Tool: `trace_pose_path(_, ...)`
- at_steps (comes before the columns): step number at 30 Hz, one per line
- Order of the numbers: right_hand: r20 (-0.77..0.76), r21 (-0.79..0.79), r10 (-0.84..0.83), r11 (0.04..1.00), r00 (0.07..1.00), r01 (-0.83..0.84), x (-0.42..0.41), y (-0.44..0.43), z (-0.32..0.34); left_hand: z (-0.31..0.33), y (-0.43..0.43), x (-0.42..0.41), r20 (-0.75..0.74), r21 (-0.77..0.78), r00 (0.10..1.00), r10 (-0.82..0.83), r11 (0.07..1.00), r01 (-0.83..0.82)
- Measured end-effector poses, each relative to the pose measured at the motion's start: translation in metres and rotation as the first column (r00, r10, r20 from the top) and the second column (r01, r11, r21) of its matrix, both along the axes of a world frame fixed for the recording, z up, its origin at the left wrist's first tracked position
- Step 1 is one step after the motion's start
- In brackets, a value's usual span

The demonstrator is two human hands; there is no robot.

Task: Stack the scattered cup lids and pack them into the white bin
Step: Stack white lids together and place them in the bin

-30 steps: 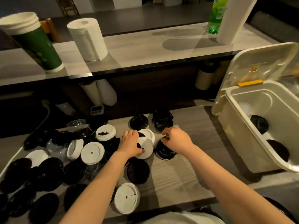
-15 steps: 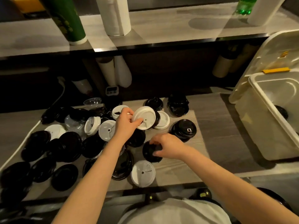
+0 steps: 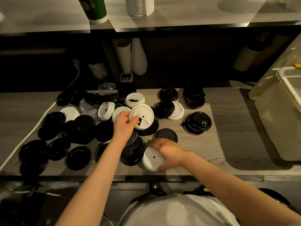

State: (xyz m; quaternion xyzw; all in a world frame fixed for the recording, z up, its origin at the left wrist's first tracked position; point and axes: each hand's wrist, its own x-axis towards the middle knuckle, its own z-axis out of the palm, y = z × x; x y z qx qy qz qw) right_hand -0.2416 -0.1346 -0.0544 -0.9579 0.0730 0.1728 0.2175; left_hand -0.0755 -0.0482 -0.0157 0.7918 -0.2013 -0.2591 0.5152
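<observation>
Tabletop (image 3: 228,144): grey wood grain. It carries the whole scatter, and I see no finished stack on it yet.
White bin (image 3: 275,115): at the right edge of my view and well apart from both hands. My view has dipped since half a second ago, so its inside is now cut off.
Scattered lids (image 3: 84,128): mostly black, heaped left and centre. Packing looks far off.
Left hand (image 3: 123,123): still pinches the held white lid by its left rim, lifted above the heap.
Right hand (image 3: 169,152): has left the black lid (image 3: 166,135), which now lies free just beyond it. The hand has moved near, and its thumb and fingers now curl round the right rim of the near white lid.
Held white lid (image 3: 141,116): round, so no long axis. It is tilted, with its face turned toward me and its sip opening low.
Near white lid (image 3: 152,159): flat at the near edge, vent hole up.
Meaning: I judge two white lids are about to be nested together.
</observation>
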Motion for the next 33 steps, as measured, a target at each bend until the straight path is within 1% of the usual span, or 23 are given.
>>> trace_pose_path(3, 0.050, 0.141, -0.185, 0.974, 0.981, 0.177, -0.002, -0.009, 0.006, 0.000, -0.001, 0.001, -0.018, 0.003, 0.999, 0.042, 0.999, -0.042)
trace_pose_path(6, 0.122, 0.269, -0.363, 0.908, 0.924, 0.321, -0.004, -0.023, 0.018, -0.003, -0.005, 0.004, -0.085, -0.012, 0.995, 0.060, 0.998, -0.062)
trace_pose_path(8, 0.201, 0.361, -0.500, 0.837, 0.842, 0.411, -0.006, -0.031, 0.030, -0.002, -0.009, 0.003, -0.143, -0.006, 0.988, 0.049, 0.999, -0.050)
trace_pose_path(10, 0.272, 0.476, -0.638, 0.740, 0.721, 0.475, -0.004, -0.038, 0.043, -0.001, -0.015, -0.001, -0.211, -0.004, 0.977, 0.028, 1.000, -0.030)
trace_pose_path(12, 0.309, 0.541, -0.707, 0.680, 0.636, 0.494, 0.000, -0.042, 0.052, 0.005, -0.021, -0.008, -0.294, -0.042, 0.956, -0.011, 0.999, -0.001)
trace_pose_path(13, 0.319, 0.548, -0.714, 0.675, 0.623, 0.494, 0.003, -0.043, 0.055, 0.009, -0.025, -0.012, -0.355, -0.076, 0.934, -0.038, 0.997, 0.012)
trace_pose_path(15, 0.341, 0.510, -0.684, 0.711, 0.646, 0.484, 0.009, -0.044, 0.060, 0.014, -0.032, -0.021, -0.474, -0.164, 0.873, -0.116, 0.986, 0.042)
trace_pose_path(16, 0.350, 0.480, -0.661, 0.735, 0.664, 0.479, 0.011, -0.044, 0.061, 0.017, -0.034, -0.025, -0.497, -0.195, 0.855, -0.150, 0.979, 0.059)
trace_pose_path(20, 0.385, 0.404, -0.614, 0.783, 0.689, 0.472, 0.011, -0.047, 0.062, 0.024, -0.035, -0.029, -0.477, -0.221, 0.850, -0.224, 0.966, 0.131)
trace_pose_path(24, 0.429, 0.267, -0.523, 0.852, 0.737, 0.449, 0.006, -0.053, 0.066, 0.027, -0.035, -0.027, -0.449, -0.219, 0.838, -0.310, 0.947, 0.233)
trace_pose_path(26, 0.427, 0.245, -0.502, 0.865, 0.753, 0.437, 0.004, -0.055, 0.067, 0.027, -0.036, -0.026, -0.441, -0.219, 0.836, -0.328, 0.942, 0.254)
trace_pose_path(28, 0.406, 0.250, -0.494, 0.870, 0.769, 0.426, 0.004, -0.058, 0.066, 0.026, -0.035, -0.023, -0.423, -0.217, 0.844, -0.330, 0.941, 0.260)
trace_pose_path(30, 0.381, 0.201, -0.478, 0.878, 0.791, 0.433, 0.001, -0.061, 0.063, 0.022, -0.031, -0.016, -0.413, -0.215, 0.859, -0.301, 0.949, 0.229)
trace_pose_path(33, 0.312, 0.123, -0.510, 0.858, 0.801, 0.499, -0.009, -0.064, 0.046, 0.015, -0.026, -0.001, -0.372, -0.169, 0.913, -0.165, 0.980, 0.109)
